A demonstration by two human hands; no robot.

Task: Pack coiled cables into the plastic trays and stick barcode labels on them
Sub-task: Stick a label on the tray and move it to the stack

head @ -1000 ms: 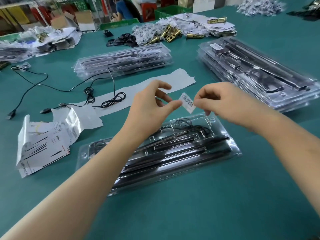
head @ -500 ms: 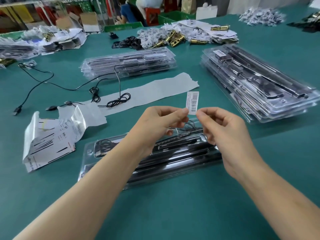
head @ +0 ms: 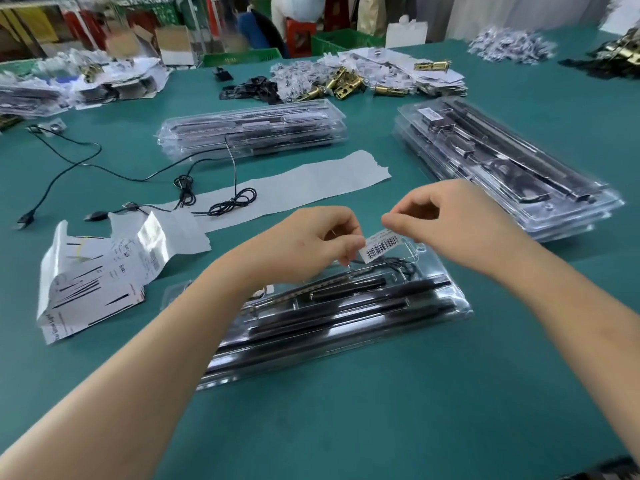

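The left hand (head: pixel 304 244) and right hand (head: pixel 446 223) each pinch one end of the label (head: pixel 381 245) in their fingers, probably to keep it flat. It hangs just above the right end of the tray (head: pixel 462 308) on the worktop (head: pixel 381 410), over the coiled cable (head: pixel 398 265), seemingly ready to press down

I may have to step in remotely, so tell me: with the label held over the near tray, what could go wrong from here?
1. The barcode label, pinched at both ends by the left hand and right hand, hangs tilted above the near tray; it may land crooked or creased.
2. Its sticky side could cling to a fingertip or fold on itself on release.
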